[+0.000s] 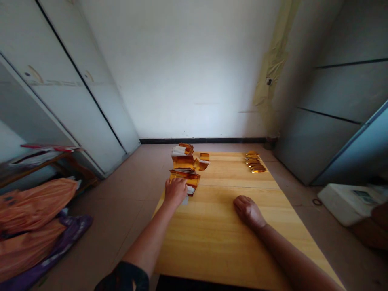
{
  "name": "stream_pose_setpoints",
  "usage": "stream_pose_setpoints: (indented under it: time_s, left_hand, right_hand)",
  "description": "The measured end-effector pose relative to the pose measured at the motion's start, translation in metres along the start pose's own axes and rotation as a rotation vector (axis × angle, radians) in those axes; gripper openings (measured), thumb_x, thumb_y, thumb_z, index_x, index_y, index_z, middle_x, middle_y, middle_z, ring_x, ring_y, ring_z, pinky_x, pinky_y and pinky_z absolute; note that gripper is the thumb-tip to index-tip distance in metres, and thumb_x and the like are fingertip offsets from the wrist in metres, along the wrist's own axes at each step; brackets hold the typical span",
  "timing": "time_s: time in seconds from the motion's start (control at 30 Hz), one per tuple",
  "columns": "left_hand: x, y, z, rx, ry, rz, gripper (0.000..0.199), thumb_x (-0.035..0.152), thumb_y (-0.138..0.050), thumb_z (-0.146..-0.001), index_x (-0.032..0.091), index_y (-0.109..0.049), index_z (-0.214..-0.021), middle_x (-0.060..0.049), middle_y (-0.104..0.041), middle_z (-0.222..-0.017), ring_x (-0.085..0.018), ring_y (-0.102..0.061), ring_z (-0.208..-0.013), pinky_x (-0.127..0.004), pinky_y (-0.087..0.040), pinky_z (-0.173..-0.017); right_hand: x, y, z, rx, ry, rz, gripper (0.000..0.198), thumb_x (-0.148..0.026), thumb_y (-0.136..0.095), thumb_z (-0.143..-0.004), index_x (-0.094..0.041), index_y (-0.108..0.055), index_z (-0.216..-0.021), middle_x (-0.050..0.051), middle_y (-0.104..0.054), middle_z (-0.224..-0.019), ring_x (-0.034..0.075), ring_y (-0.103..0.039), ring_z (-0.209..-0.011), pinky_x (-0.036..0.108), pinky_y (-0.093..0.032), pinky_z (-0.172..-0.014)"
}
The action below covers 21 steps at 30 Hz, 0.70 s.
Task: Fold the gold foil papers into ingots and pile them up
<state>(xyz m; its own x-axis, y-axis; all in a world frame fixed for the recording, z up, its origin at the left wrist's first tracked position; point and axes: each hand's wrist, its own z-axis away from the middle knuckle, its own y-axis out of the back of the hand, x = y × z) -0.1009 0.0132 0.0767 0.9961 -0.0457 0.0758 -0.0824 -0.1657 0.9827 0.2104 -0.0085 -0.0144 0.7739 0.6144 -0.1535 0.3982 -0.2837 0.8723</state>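
Note:
My left hand [176, 190] is on the near stack of gold joss paper [194, 181] at the table's left edge, its fingers bent over the sheets. White paper edges show beside the fingertips, and the fingertips themselves are partly hidden. Near the middle of the table, my right hand [248, 211] rests curled on the wood, with nothing seen in it. More gold sheets [182, 162] and a white-and-gold bundle [182, 150] lie beyond my left hand. Loose gold pieces [202, 163] sit just right of them. At the far right, several folded gold paper pieces [256, 162] form a row.
The wooden table [212, 242] stands before a white wall. Orange and purple bags [36, 214] lie on the floor at left, near a cabinet [75, 89]. A white foam box [345, 204] and a large grey cabinet [336, 101] stand at right.

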Motion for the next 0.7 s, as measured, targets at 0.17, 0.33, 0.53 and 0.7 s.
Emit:
stream_pose_setpoints:
  time_s: [0.17, 0.33, 0.53, 0.7]
  left_hand:
    - [-0.015, -0.004, -0.005, -0.208, -0.049, -0.053, 0.029, 0.017, -0.041, -0.086, 0.023, -0.069, -0.086, -0.006, -0.071, -0.094, -0.021, -0.061, -0.094, -0.039, -0.033, -0.089]
    - [-0.018, -0.01, -0.005, -0.13, -0.08, 0.047, 0.027, 0.014, -0.045, -0.082, 0.021, -0.07, -0.084, -0.005, -0.072, -0.092, -0.019, -0.062, -0.09, -0.033, -0.036, -0.084]
    - [-0.028, -0.018, -0.004, 0.036, -0.021, 0.266, 0.014, 0.014, -0.055, -0.074, 0.019, -0.068, -0.072, -0.002, -0.071, -0.081, -0.015, -0.061, -0.078, -0.025, -0.039, -0.074]
    - [-0.031, -0.021, -0.004, 0.29, 0.093, 0.638, 0.006, 0.023, -0.061, -0.07, 0.018, -0.064, -0.069, -0.001, -0.066, -0.073, -0.015, -0.057, -0.071, -0.023, -0.04, -0.067]
  right_hand:
    - [0.004, -0.002, -0.001, 0.013, -0.011, 0.004, 0.025, -0.014, -0.041, -0.087, -0.016, -0.059, -0.07, 0.005, -0.057, -0.071, 0.013, -0.048, -0.067, 0.024, -0.032, -0.064]
    - [0.006, -0.004, -0.001, 0.012, -0.028, 0.01, 0.025, -0.014, -0.041, -0.087, -0.016, -0.058, -0.069, 0.004, -0.056, -0.07, 0.013, -0.047, -0.065, 0.023, -0.031, -0.064]
    - [0.005, -0.006, -0.001, 0.006, -0.037, 0.023, 0.024, -0.015, -0.041, -0.087, -0.017, -0.057, -0.069, 0.004, -0.056, -0.07, 0.013, -0.047, -0.066, 0.024, -0.031, -0.064]
    - [0.005, -0.005, -0.001, 0.007, -0.048, 0.03, 0.024, -0.014, -0.041, -0.086, -0.016, -0.058, -0.069, 0.004, -0.057, -0.07, 0.013, -0.048, -0.065, 0.024, -0.031, -0.063]
